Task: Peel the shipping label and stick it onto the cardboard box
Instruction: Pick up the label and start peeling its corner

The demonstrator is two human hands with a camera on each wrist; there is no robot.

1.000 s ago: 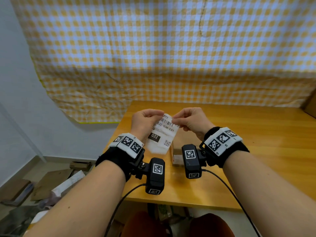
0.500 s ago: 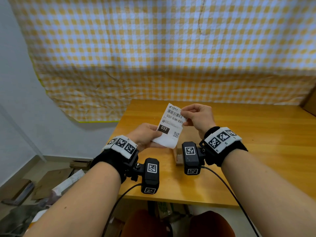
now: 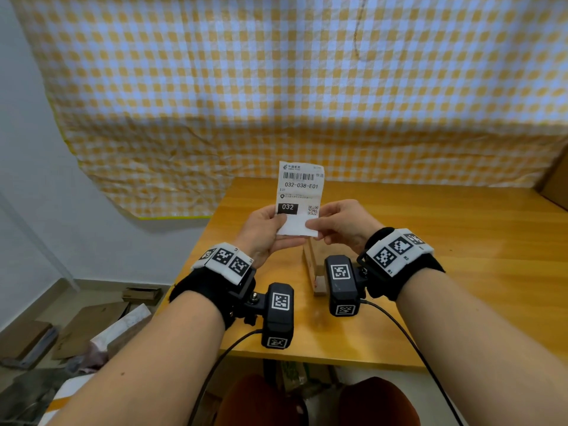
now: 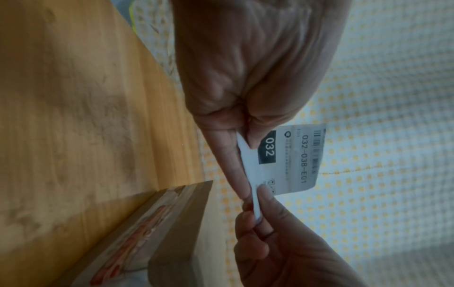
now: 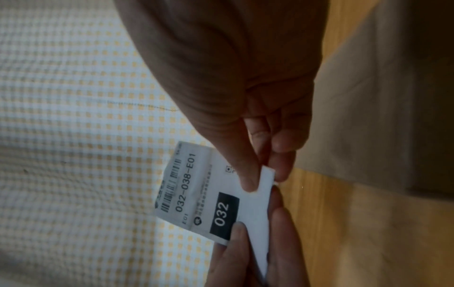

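A white shipping label [image 3: 300,195] printed with a barcode and "032" stands upright above the table, held by both hands at its lower edge. My left hand [image 3: 268,229] pinches the lower left corner with thumb on the front. My right hand [image 3: 335,226] pinches the lower right corner. The wrist views show the same label [image 4: 290,159] [image 5: 206,198] between thumb and fingers of each hand. The cardboard box [image 3: 316,265] lies on the table just below my right hand, mostly hidden by the hand and the wrist camera; it appears as cardboard box [image 4: 157,233] in the left wrist view.
The wooden table [image 3: 461,272] spreads to the right. A yellow checked cloth [image 3: 307,87] hangs on the wall behind. Another cardboard piece [image 3: 553,186] sits at the table's far right edge. Scrap cardboard [image 3: 76,327] lies on the floor to the left.
The label has turned from tilted to upright and facing me. My right hand dropped from its top corner to the lower right corner; my left hand stays on the lower left.
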